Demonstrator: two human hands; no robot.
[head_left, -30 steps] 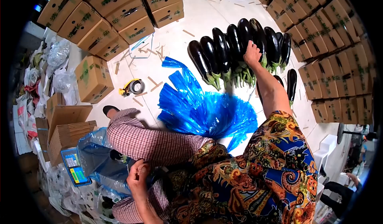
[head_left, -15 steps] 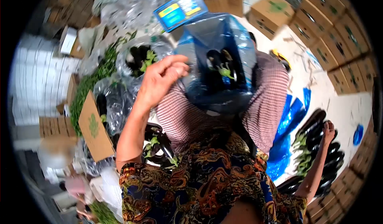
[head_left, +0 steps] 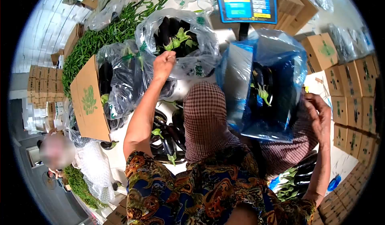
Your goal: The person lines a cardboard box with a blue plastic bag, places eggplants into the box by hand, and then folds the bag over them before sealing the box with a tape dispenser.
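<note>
Head view, left to right. At the far left, a co-worker (head_left: 56, 173) was partly visible. Green peppers (head_left: 94, 44) lay in a long heap, and a printed carton (head_left: 89, 101) stood below them, with dark eggplants and clear plastic beside it. The left hand (head_left: 163, 65) was at the near rim of a clear bag (head_left: 206, 62) that contained bagged eggplants (head_left: 171, 31), stems toward the hand. Its fingers were curled nearly closed; whether they gripped the rim or a stem could not be determined. Loose eggplants (head_left: 168, 138) lay on the floor (head_left: 120, 163) between the left forearm and the checked trouser leg (head_left: 205, 116).

A blue-framed scale display (head_left: 246, 7) stood upright beyond the legs. Just below it, a blue liner bag (head_left: 237, 80) was open, with lined eggplants (head_left: 262, 78) inside, a green stem toward the wearer. The right hand (head_left: 319, 114) was just right of this bag, over the other trouser leg, fingers partly open and bent; no held object was discernible. Below, a row of eggplants (head_left: 302, 175) lay near the right forearm. Stacked cartons (head_left: 349, 100) lined the right side.
</note>
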